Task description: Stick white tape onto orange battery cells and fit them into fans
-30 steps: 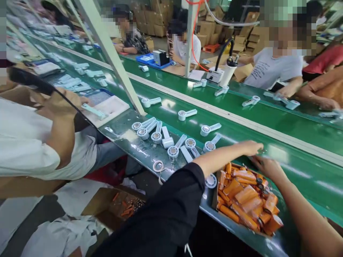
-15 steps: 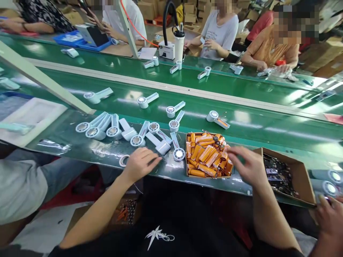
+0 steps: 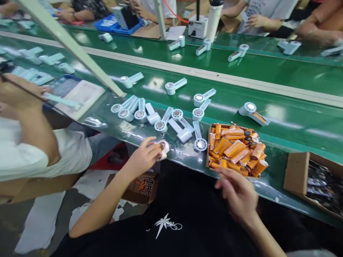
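At the bench's front edge, my left hand (image 3: 143, 157) is closed on a small roll of white tape (image 3: 164, 150), its fingers over the ring's near side. My right hand (image 3: 237, 192) hovers just in front of a carton of orange cylindrical batteries (image 3: 234, 148). Its fingers are loosely bent and apart, with nothing visible in them. Several pale blue handheld fan bodies (image 3: 160, 125) lie in a row on the bench beyond my left hand. Closest to the battery carton is one fan body (image 3: 200, 144) with its round head toward me.
A green conveyor belt (image 3: 150, 92) runs behind the bench, carrying spaced fan bodies, one with an orange battery (image 3: 258, 117). At right stands a carton of dark small parts (image 3: 294, 171). A slanted metal post (image 3: 80, 53) rises at left. Co-workers sit on both sides.
My left hand has taken hold of the tape roll, which lay on the bench. The right hand has drawn back from the batteries' right side toward me. The view has swung left.
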Demonstrator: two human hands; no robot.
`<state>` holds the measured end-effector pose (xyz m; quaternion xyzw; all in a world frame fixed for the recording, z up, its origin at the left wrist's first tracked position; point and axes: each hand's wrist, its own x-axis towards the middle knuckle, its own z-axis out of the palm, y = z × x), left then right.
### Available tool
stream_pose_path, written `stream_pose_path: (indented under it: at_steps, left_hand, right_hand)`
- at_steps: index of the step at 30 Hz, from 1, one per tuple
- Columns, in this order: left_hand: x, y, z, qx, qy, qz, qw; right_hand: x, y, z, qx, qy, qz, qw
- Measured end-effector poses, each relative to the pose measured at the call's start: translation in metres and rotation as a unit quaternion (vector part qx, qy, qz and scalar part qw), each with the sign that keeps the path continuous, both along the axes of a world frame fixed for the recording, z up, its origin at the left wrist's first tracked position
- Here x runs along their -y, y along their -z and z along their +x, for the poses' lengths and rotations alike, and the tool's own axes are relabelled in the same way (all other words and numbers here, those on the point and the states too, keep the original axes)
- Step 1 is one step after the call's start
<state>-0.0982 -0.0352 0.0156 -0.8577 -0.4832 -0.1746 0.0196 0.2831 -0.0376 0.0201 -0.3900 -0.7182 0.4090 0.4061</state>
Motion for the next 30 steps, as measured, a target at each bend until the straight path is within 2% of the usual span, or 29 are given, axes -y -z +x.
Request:
stream_pose_path:
  at_steps: [2,4,7,10,12,14,17,20,23,25,27,29,30]
  left_hand:
    - [0.001,-0.020,0.038,0.026,0.064,0.024,0.997]
    - [-0.002,-0.031,0.063,0.060,0.114,0.052,0.990]
    - [-0.017,-0.026,0.081,0.106,0.115,0.082,0.984]
    - [-0.030,-0.009,0.090,0.115,0.113,0.077,0.984]
    - [-0.035,-0.001,0.091,0.117,0.113,0.084,0.983]
    - [-0.039,0.004,0.088,0.112,0.093,0.105,0.984]
    - [-0.044,0.009,0.073,0.095,0.048,0.125,0.986]
    - [-0.043,0.014,0.055,0.099,0.005,0.143,0.985]
    - [-0.037,0.015,0.045,0.134,-0.034,0.177,0.974]
    - [-0.032,0.012,0.045,0.160,-0.020,0.171,0.972]
    - [-0.029,0.007,0.050,0.174,0.015,0.142,0.974]
    - [-0.031,0.002,0.058,0.174,0.044,0.115,0.977]
    - [-0.033,0.000,0.064,0.172,0.055,0.104,0.978]
  right_hand:
    - [-0.004,-0.011,-0.029,0.050,-0.078,-0.098,0.991]
    - [-0.015,-0.014,-0.049,0.134,-0.124,-0.108,0.977]
    - [-0.028,-0.006,-0.059,0.243,-0.112,-0.050,0.962]
    - [-0.028,0.005,-0.052,0.251,-0.085,-0.009,0.964]
    - [-0.025,0.010,-0.044,0.221,-0.093,0.023,0.970]
    - [-0.023,0.012,-0.035,0.204,-0.133,0.051,0.969]
    - [-0.024,0.012,-0.021,0.190,-0.177,0.068,0.963]
    - [-0.028,0.006,-0.006,0.159,-0.180,0.078,0.968]
    - [-0.031,-0.004,0.005,0.224,-0.188,0.098,0.951]
    - [-0.034,-0.010,0.008,0.284,-0.179,0.117,0.935]
    - [-0.039,-0.015,0.008,0.288,-0.174,0.124,0.934]
    - [-0.048,-0.019,0.004,0.214,-0.169,0.118,0.955]
    - [-0.053,-0.020,0.002,0.153,-0.141,0.107,0.972]
